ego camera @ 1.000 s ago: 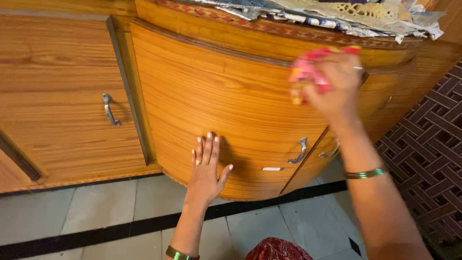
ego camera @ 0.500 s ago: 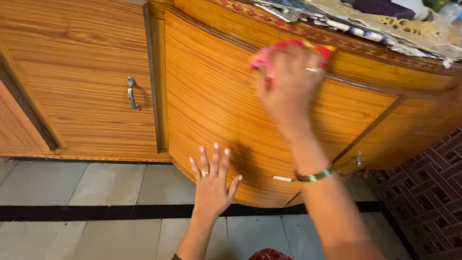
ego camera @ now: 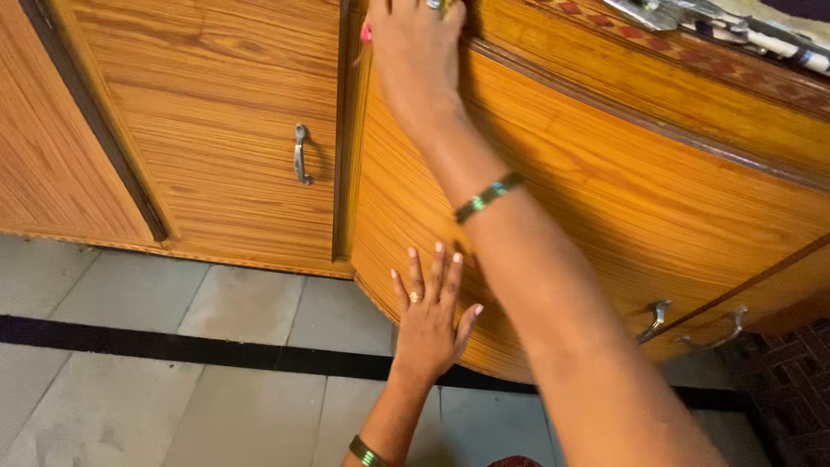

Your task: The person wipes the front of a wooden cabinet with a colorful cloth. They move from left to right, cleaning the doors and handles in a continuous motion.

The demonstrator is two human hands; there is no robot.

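My right hand [ego camera: 413,43] presses a pink cloth [ego camera: 367,33] against the top left corner of the curved wooden cabinet door [ego camera: 605,199]; only a sliver of the cloth shows under the fingers. The arm crosses the door diagonally and wears a green bangle. My left hand [ego camera: 430,311] lies flat with fingers spread on the lower left part of the same door, with a ring on one finger and a bangle at the wrist.
A flat wooden cabinet door [ego camera: 216,112] with a metal handle [ego camera: 300,154] stands to the left. Two metal handles [ego camera: 692,324] sit low on the curved doors at the right. Grey floor tiles with a black stripe [ego camera: 173,346] lie below. Papers lie on the cabinet top [ego camera: 735,26].
My right hand has swept the cloth leftward and up along the curved door to its top left corner. The left hand stays flat on the door. The view has shifted left.
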